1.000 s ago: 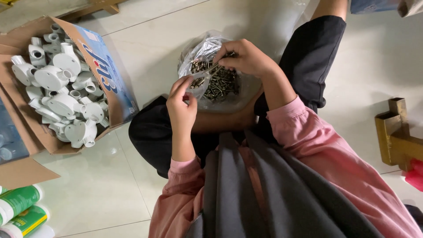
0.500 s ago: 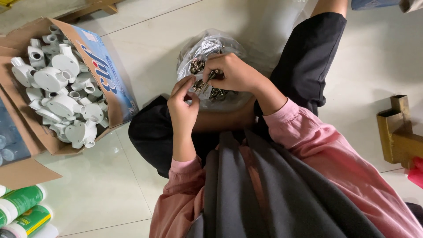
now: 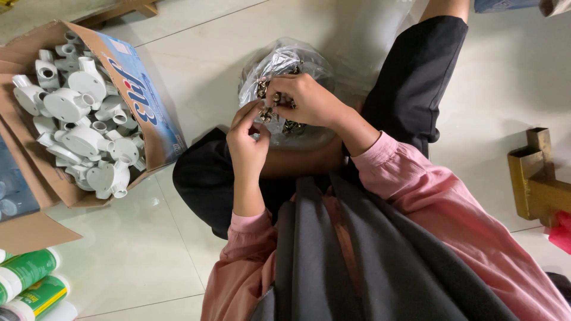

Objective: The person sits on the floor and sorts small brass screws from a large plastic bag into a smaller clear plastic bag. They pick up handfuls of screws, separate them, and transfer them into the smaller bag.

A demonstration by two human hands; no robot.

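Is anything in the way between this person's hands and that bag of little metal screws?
Nothing visible is. The right hand is already at the mouth of the clear plastic bag, fingers on the screws, and the left hand touches the bag's near edge.

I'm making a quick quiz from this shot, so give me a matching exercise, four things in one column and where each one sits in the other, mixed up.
Things:
1. white pipe fittings
2. clear plastic bag
3. green-labelled bottles
4. brass-coloured bracket

Places:
A. on the floor at the right edge
B. at the bottom left corner
C. in the open cardboard box
D. between the knees, under the left hand and right hand

Pairs: 1-C, 2-D, 3-B, 4-A
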